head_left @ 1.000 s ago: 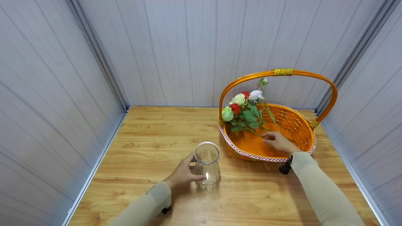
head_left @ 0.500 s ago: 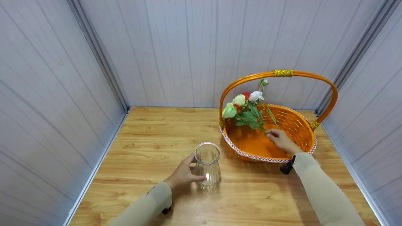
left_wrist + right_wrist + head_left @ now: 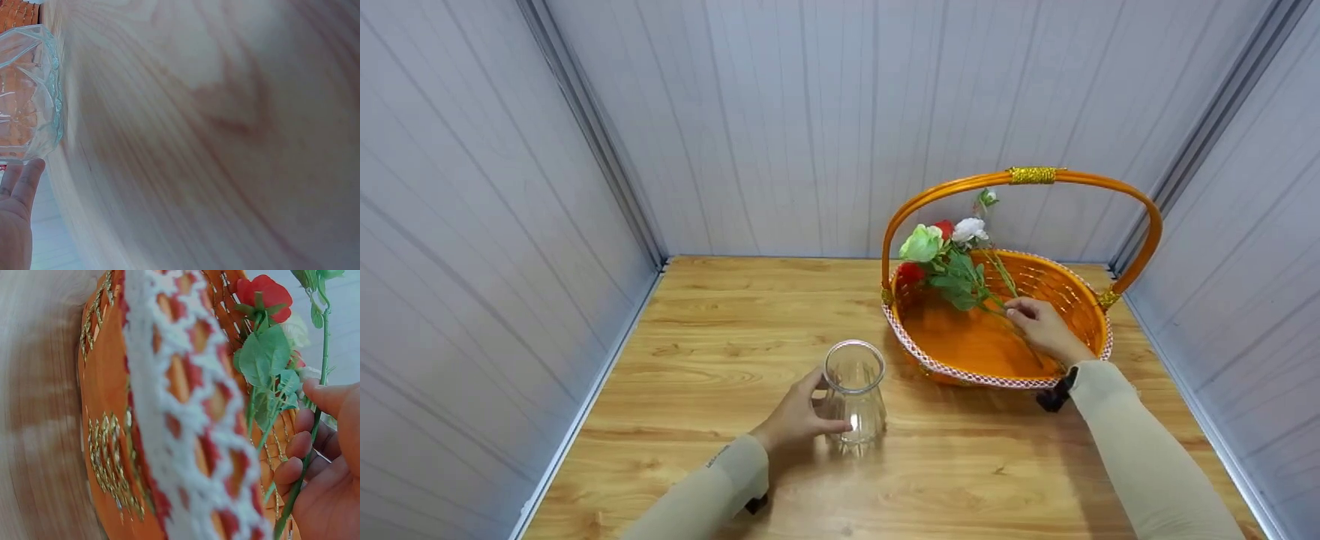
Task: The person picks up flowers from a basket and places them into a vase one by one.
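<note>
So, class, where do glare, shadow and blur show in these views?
Head view: bright glints on the glass vase, soft shadow under the left hand; left wrist view: tabletop soft and hazy; right wrist view: basket trim blurred, the held green stem sharper.

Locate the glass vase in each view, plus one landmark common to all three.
Head: lower half, near the middle left to right; the glass vase is held by the left hand.
Left wrist: upper left, glass vase cut off by the left edge.
Right wrist: not in the picture.
Shared landmark: orange basket, right of centre in head, top-left corner in left wrist, across the middle in right wrist.
</note>
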The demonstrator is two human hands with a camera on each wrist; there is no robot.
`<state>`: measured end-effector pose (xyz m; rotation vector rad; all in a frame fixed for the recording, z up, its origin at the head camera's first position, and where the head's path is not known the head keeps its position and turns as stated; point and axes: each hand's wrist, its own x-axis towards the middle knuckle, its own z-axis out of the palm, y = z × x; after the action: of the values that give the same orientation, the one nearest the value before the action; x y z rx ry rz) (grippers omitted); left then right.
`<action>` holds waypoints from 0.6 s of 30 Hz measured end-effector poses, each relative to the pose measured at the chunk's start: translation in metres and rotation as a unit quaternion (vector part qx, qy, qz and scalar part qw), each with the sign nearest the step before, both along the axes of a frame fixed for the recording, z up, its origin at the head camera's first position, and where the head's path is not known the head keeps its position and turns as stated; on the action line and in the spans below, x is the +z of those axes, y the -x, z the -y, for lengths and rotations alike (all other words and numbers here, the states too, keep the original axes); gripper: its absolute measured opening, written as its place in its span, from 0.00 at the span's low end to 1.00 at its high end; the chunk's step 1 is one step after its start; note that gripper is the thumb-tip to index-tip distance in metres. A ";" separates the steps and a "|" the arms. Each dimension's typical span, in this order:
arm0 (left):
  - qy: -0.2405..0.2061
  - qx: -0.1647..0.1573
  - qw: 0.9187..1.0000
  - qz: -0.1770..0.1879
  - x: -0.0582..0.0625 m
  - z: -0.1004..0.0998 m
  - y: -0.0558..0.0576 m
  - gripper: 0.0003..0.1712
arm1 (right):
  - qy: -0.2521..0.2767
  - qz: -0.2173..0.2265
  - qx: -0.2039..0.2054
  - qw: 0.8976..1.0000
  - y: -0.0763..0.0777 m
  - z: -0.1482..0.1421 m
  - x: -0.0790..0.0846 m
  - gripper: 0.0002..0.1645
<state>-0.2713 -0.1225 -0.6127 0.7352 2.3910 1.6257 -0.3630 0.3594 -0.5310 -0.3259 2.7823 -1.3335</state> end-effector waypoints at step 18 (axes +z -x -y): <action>-0.011 0.003 1.000 0.010 0.001 0.000 -0.001 0.55 | 0.027 -0.004 0.023 0.999 -0.029 0.007 0.035 0.16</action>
<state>-0.2701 -0.1220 -0.6116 0.7114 2.3671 1.6573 -0.3339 0.3526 -0.4956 -0.3961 2.7323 -1.4021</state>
